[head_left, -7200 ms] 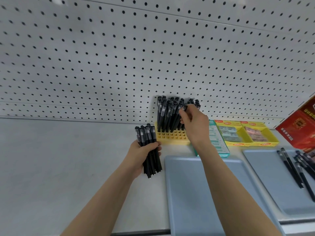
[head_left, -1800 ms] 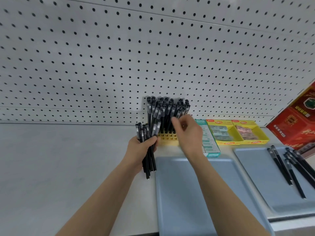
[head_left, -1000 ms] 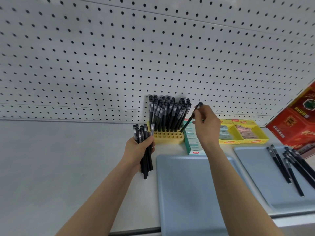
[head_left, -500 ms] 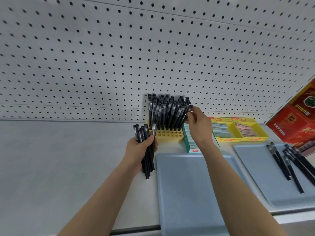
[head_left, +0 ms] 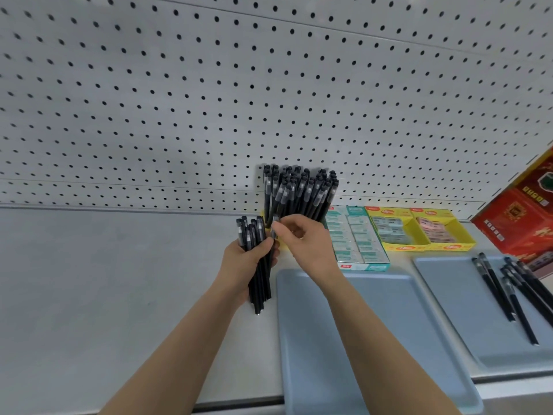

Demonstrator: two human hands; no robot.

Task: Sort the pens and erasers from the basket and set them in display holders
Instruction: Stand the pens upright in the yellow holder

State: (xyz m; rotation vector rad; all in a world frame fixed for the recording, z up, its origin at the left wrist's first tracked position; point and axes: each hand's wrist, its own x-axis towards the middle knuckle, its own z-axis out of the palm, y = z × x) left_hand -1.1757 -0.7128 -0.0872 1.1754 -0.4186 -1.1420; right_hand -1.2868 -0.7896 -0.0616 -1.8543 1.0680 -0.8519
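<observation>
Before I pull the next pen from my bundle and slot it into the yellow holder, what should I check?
1. Left hand grips the pen bundle securely: ok.
2. Right hand pinches a single pen by its top end: ok.
3. Free slot in the yellow pen holder: cannot tell, the hands hide its front rows.
4. Standing pens in the holder, none toppled: ok, though they lean right.
5. Holder close behind the hands: ok.

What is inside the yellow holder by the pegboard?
Black pens stand packed in the yellow holder, caps up. The right hand covers most of its grid, so free slots cannot be seen.
</observation>
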